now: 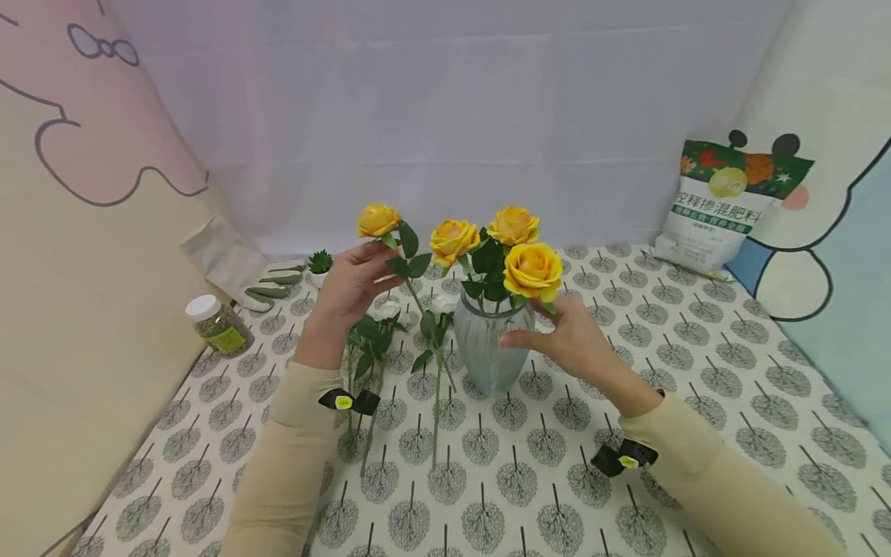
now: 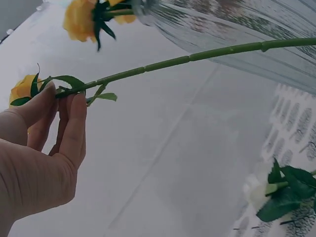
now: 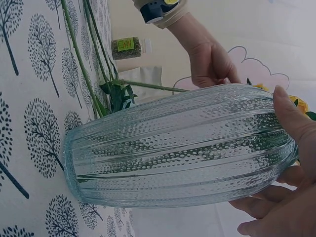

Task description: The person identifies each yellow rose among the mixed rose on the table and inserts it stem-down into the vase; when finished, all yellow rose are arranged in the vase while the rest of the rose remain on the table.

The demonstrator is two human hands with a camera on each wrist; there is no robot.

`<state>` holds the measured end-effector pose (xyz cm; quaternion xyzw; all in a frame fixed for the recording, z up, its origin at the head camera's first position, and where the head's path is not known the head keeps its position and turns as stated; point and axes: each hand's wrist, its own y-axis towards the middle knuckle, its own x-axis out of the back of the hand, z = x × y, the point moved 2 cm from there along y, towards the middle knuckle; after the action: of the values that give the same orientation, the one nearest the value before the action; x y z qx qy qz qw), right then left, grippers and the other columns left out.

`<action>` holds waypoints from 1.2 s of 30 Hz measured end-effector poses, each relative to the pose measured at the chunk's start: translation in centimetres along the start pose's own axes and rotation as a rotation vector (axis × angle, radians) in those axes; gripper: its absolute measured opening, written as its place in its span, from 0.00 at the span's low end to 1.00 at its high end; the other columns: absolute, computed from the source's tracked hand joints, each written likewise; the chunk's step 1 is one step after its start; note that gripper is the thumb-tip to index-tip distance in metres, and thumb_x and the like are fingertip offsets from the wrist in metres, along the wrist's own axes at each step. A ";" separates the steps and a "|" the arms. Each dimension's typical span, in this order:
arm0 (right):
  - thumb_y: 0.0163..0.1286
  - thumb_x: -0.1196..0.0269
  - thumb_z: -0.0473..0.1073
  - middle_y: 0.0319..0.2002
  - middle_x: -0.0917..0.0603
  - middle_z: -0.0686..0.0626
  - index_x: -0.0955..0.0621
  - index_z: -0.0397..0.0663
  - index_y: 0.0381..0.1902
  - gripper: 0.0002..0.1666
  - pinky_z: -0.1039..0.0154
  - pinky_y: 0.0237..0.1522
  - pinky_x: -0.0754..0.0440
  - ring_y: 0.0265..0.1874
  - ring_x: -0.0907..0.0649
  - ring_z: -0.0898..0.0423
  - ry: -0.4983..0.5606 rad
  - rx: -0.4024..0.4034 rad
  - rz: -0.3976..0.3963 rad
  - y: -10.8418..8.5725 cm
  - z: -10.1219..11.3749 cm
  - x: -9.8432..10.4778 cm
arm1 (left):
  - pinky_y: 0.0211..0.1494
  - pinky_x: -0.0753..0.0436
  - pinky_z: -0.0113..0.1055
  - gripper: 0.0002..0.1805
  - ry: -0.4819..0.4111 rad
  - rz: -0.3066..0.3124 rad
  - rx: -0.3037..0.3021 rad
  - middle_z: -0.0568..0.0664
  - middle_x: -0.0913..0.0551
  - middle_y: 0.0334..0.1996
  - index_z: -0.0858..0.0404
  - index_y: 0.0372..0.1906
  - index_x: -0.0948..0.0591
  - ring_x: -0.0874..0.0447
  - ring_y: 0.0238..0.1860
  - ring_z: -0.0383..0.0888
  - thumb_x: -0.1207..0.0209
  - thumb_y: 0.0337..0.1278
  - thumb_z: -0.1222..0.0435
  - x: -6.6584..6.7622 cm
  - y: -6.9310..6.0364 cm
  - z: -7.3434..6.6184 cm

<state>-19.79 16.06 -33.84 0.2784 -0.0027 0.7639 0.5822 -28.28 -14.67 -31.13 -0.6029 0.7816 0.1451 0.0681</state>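
My left hand (image 1: 351, 282) pinches a yellow rose (image 1: 378, 220) by its stem just under the bloom. In the left wrist view, thumb and fingertips meet on the green stem (image 2: 168, 63), which runs past the outside of the vase. A ribbed, bluish glass vase (image 1: 487, 360) stands upright on the table, several yellow roses (image 1: 532, 271) rising from its mouth. My right hand (image 1: 574, 340) grips it near the rim; in the right wrist view the thumb (image 3: 291, 111) lies on one side and the fingers on the other. White roses (image 1: 387, 311) lie left of the vase.
A lidded jar (image 1: 226, 333) of granules, grey-green gloves (image 1: 240, 263) and a small potted succulent (image 1: 320, 263) are at the left. A fertilizer bag (image 1: 717, 213) leans at the back right. Tree-patterned cloth (image 1: 647, 480) covers the table; a white curtain (image 1: 459, 116) hangs behind.
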 end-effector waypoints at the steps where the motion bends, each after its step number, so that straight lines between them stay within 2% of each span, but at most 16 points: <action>1: 0.56 0.22 0.46 0.74 0.34 0.52 0.31 0.54 0.74 0.49 0.43 0.72 0.38 0.71 0.33 0.44 -0.001 0.000 0.001 0.0 0.0 0.0 | 0.48 0.14 0.36 0.11 -0.048 0.003 -0.036 0.49 0.20 0.41 0.61 0.41 0.14 0.17 0.38 0.41 0.46 0.72 0.73 -0.1 -0.3 -0.7; 3: 0.56 0.22 0.45 0.74 0.35 0.52 0.31 0.54 0.74 0.49 0.43 0.73 0.39 0.71 0.34 0.43 0.000 -0.001 0.000 0.0 -0.1 0.0 | 0.45 0.13 0.35 0.12 -0.138 0.018 -0.109 0.48 0.18 0.38 0.59 0.34 0.12 0.16 0.36 0.42 0.43 0.70 0.73 -0.4 -1.0 -2.1; 6: 0.56 0.22 0.45 0.75 0.36 0.51 0.31 0.52 0.74 0.50 0.42 0.73 0.39 0.72 0.34 0.42 0.008 -0.003 -0.003 -0.1 -0.2 0.1 | 0.42 0.12 0.34 0.07 -0.264 0.048 -0.205 0.51 0.17 0.38 0.62 0.32 0.13 0.15 0.36 0.44 0.38 0.67 0.71 -0.6 -2.0 -3.8; 10: 0.56 0.22 0.43 0.75 0.36 0.51 0.31 0.51 0.74 0.50 0.42 0.73 0.40 0.72 0.35 0.43 0.026 0.003 -0.002 -0.1 -0.4 0.1 | 0.40 0.11 0.36 0.02 -0.456 0.051 -0.287 0.55 0.17 0.36 0.68 0.37 0.13 0.14 0.34 0.46 0.34 0.60 0.72 -0.7 -3.1 -5.2; 12: 0.55 0.22 0.42 0.74 0.35 0.51 0.31 0.52 0.74 0.49 0.43 0.73 0.39 0.72 0.35 0.45 0.017 0.008 -0.007 -0.1 -0.4 0.1 | 0.39 0.11 0.37 0.06 -0.542 0.030 -0.329 0.56 0.17 0.35 0.71 0.39 0.14 0.13 0.33 0.48 0.33 0.57 0.74 -0.8 -3.4 -5.7; 16: 0.56 0.22 0.42 0.74 0.34 0.51 0.31 0.52 0.74 0.49 0.44 0.72 0.38 0.72 0.34 0.44 -0.009 0.011 -0.009 0.1 -0.4 0.2 | 0.36 0.11 0.40 0.12 -0.670 -0.048 -0.411 0.57 0.18 0.32 0.73 0.44 0.15 0.12 0.31 0.51 0.32 0.51 0.77 -1.0 -3.6 -6.3; 20: 0.56 0.22 0.42 0.74 0.34 0.51 0.31 0.51 0.74 0.49 0.44 0.73 0.39 0.72 0.34 0.44 -0.010 0.005 0.000 0.3 -0.4 0.1 | 0.33 0.11 0.41 0.16 -0.695 -0.142 -0.502 0.56 0.18 0.31 0.73 0.43 0.16 0.12 0.30 0.51 0.28 0.46 0.77 -1.1 -3.9 -6.6; 25: 0.56 0.23 0.42 0.74 0.35 0.51 0.30 0.51 0.73 0.48 0.44 0.73 0.39 0.72 0.34 0.43 -0.002 -0.001 0.003 0.2 -0.4 0.1 | 0.33 0.11 0.42 0.14 -0.712 -0.182 -0.579 0.59 0.17 0.34 0.74 0.42 0.16 0.14 0.31 0.50 0.28 0.48 0.76 -1.8 -4.8 -7.1; 29: 0.55 0.22 0.42 0.74 0.34 0.51 0.30 0.51 0.73 0.48 0.43 0.73 0.40 0.72 0.35 0.43 0.012 -0.009 0.001 0.2 -0.5 -0.1 | 0.32 0.11 0.42 0.15 -0.735 -0.221 -0.624 0.61 0.18 0.33 0.76 0.42 0.16 0.15 0.31 0.50 0.28 0.46 0.77 -2.5 -5.6 -7.4; 32: 0.55 0.22 0.41 0.74 0.34 0.50 0.30 0.50 0.73 0.49 0.42 0.73 0.40 0.72 0.35 0.43 0.018 -0.011 0.000 0.2 -0.4 -0.2 | 0.31 0.11 0.42 0.15 -0.708 -0.244 -0.666 0.62 0.18 0.31 0.78 0.42 0.18 0.15 0.30 0.51 0.29 0.47 0.79 -3.1 -6.0 -7.5; 36: 0.54 0.22 0.40 0.73 0.33 0.50 0.29 0.49 0.72 0.48 0.43 0.73 0.40 0.73 0.35 0.45 0.027 -0.011 -0.003 0.2 -0.4 -0.2 | 0.31 0.11 0.43 0.11 -0.610 -0.257 -0.724 0.62 0.18 0.34 0.80 0.41 0.19 0.15 0.32 0.51 0.33 0.52 0.83 -4.0 -6.5 -7.4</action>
<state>-20.09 15.99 -34.18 0.2650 0.0013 0.7667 0.5848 -20.49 -14.77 -23.88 -0.6094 0.5447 0.5678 0.0976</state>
